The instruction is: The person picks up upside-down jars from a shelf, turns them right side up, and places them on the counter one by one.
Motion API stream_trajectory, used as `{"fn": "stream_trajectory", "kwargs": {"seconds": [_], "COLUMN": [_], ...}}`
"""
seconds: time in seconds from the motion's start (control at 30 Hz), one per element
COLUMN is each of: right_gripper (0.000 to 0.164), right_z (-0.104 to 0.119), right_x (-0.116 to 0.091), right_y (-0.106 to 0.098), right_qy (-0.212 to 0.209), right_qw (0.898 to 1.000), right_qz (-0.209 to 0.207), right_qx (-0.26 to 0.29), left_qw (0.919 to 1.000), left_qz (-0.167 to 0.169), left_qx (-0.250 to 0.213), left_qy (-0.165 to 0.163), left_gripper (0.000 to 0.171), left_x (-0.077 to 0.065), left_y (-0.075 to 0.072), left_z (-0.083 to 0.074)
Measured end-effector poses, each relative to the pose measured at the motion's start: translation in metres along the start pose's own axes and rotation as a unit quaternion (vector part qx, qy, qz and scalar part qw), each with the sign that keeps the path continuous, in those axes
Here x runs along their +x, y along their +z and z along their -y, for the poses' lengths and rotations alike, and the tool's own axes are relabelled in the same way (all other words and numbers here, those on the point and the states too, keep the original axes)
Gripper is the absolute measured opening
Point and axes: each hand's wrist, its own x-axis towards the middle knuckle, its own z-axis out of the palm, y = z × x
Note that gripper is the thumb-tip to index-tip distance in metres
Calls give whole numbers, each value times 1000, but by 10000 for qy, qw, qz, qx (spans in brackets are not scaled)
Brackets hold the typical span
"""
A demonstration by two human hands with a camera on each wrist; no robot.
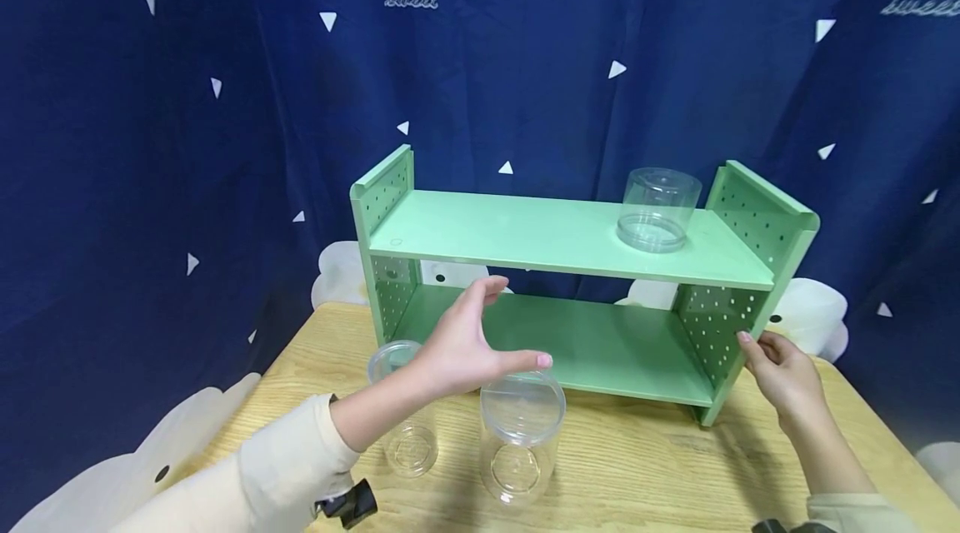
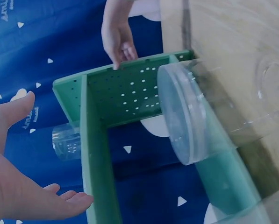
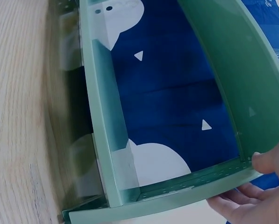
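Note:
A green two-tier shelf (image 1: 517, 229) with perforated side panels stands on the wooden table. My right hand (image 1: 787, 379) holds its right side panel by the front edge, the thumb inside and the other fingers behind the outer face, as the right wrist view shows at the panel (image 3: 176, 196). With thumb and fingers spread wide and nothing between them, my left hand (image 1: 468, 341) hovers in front of the shelf. Just below its thumb stands a clear lidded jar (image 1: 522, 462). Another clear jar (image 1: 411, 441) is partly covered by my left forearm.
On the upper tier, toward the right, sits a clear round container (image 1: 658, 212). Behind the shelf hangs a dark blue curtain (image 1: 517, 83) with white triangles and cloud shapes. The wooden table (image 1: 630, 466) reaches past both ends of the shelf.

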Motion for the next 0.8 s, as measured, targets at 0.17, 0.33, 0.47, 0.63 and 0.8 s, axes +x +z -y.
{"fn": "stream_trajectory", "kwargs": {"seconds": [0.17,0.33,0.47,0.63,0.8], "right_gripper": [63,65,67,67,67], "right_z": [-1,0,-1,0,0], "right_x": [-1,-1,-1,-2,-1], "right_y": [1,-1,-2,-2,-1], "right_qy": [-52,25,35,13,12], "right_qw": [9999,9998,9998,9999,9998], "right_qz": [-94,-86,-26,12,17], "right_qx": [-51,-190,-194,-133,-180], "left_qw": [9999,9998,9990,9983,9977], "left_qz": [10,-30,-154,-249,-282], "left_qx": [105,191,318,380,429], "left_qy": [-34,90,257,365,449], "left_gripper": [99,98,97,98,98], "left_x": [7,16,24,33,39], "left_y": [-6,-10,-10,-11,-14], "left_z": [-11,-20,-25,-32,-42]}}
